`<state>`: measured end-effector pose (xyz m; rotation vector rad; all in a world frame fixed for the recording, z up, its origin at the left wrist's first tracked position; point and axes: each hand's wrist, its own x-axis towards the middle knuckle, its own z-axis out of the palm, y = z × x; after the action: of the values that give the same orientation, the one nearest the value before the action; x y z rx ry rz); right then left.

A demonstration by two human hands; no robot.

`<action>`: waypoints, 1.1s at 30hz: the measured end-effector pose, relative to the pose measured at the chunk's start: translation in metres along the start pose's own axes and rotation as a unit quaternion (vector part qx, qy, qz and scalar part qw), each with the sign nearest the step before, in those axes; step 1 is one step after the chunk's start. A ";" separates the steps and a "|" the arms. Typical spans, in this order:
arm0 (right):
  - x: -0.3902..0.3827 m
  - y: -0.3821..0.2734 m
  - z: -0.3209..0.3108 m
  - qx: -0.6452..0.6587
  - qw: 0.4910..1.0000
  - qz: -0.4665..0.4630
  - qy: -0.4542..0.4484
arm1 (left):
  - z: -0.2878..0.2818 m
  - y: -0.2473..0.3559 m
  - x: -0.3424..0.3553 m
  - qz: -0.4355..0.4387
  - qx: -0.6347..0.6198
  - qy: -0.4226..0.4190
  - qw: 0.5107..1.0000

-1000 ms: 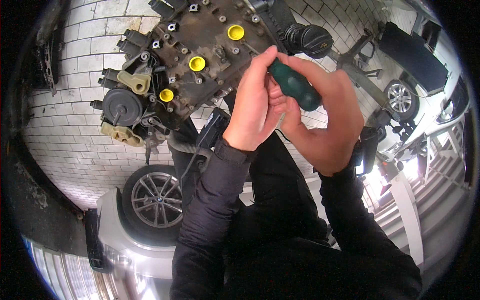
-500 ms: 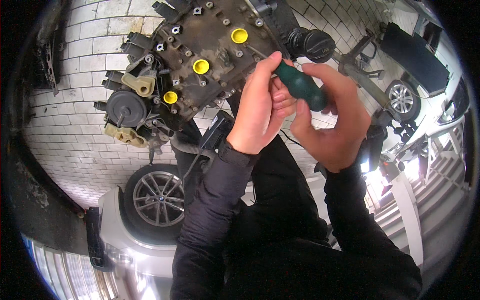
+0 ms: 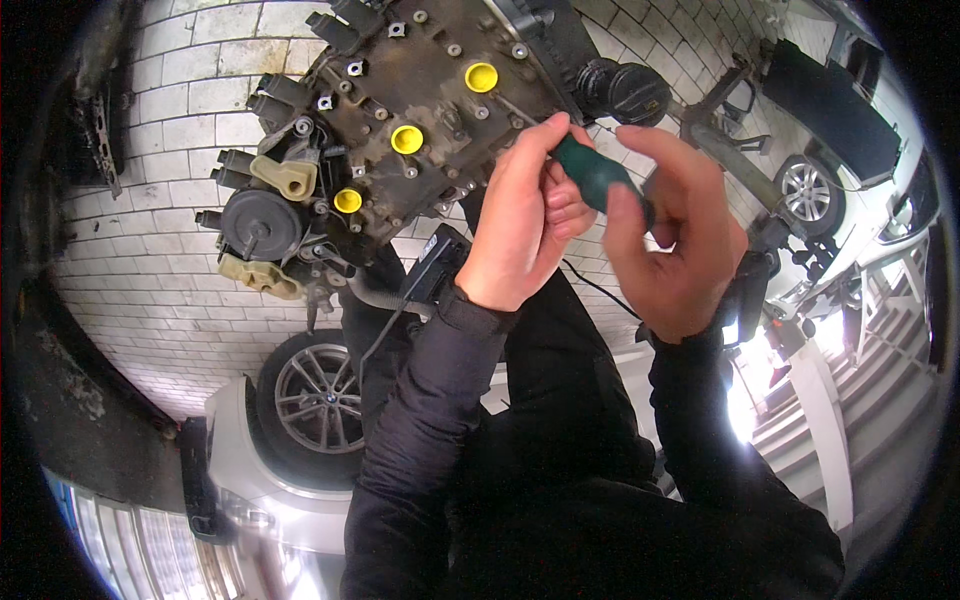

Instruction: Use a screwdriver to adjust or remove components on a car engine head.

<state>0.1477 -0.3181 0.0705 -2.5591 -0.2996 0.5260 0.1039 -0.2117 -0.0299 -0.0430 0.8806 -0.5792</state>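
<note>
A screwdriver with a green handle [image 3: 590,172] slants up-left, its thin shaft reaching the dark, grimy engine top [image 3: 420,90] beside the upper of several yellow round caps [image 3: 481,76]. My left hand [image 3: 518,215] is closed round the front of the handle, thumb at the shaft end. My right hand [image 3: 682,228] curls loosely about the handle's rear end, blurred, with the index finger lifted and the thumb over the grip. Their fingers partly hide the handle. A black round cap [image 3: 637,95] sits right of the shaft, and beige plastic parts [image 3: 283,176] sit at the engine's left.
A white tiled floor [image 3: 150,300] lies beneath. A pale car with a spoked wheel [image 3: 305,400] is at the lower left, another white car with a wheel [image 3: 805,190] at the right. Stand arms [image 3: 715,120], a black device [image 3: 435,260] with a cable and my dark-trousered legs [image 3: 560,370] surround the engine.
Both hands and the screwdriver handle have shifted slightly right and down in the picture, along with the engine. My right thumb and fingers have moved round the handle's end, the index finger lifting.
</note>
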 end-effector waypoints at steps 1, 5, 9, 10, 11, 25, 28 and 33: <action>0.003 0.004 0.003 -0.010 0.997 -0.073 0.035 | 0.000 0.000 0.000 -0.017 0.001 0.003 1.000; 0.001 -0.003 -0.001 0.003 1.000 -0.026 0.014 | 0.004 0.002 -0.001 0.002 0.005 0.026 1.000; 0.003 0.002 0.008 0.002 1.000 0.005 0.005 | -0.002 0.004 -0.001 -0.015 -0.010 -0.021 1.000; 0.003 0.001 0.009 0.006 0.999 -0.041 0.011 | -0.001 0.003 -0.003 -0.009 -0.001 -0.006 1.000; 0.005 0.000 0.009 0.010 0.996 -0.088 0.017 | 0.000 0.003 -0.003 -0.002 0.008 0.009 1.000; 0.020 -0.024 -0.009 -0.028 0.987 -0.157 0.009 | 0.037 0.031 -0.034 0.040 0.066 -0.006 0.997; 0.025 -0.019 0.016 0.041 0.991 -0.100 0.081 | 0.029 0.039 -0.021 0.041 0.063 0.006 0.997; 0.036 -0.014 0.025 0.028 0.988 -0.133 0.075 | 0.024 0.047 -0.015 0.058 0.063 0.001 0.996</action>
<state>0.1675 -0.2844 0.0466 -2.4362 -0.5534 0.2379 0.1353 -0.1693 -0.0161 0.1235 0.8417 -0.5249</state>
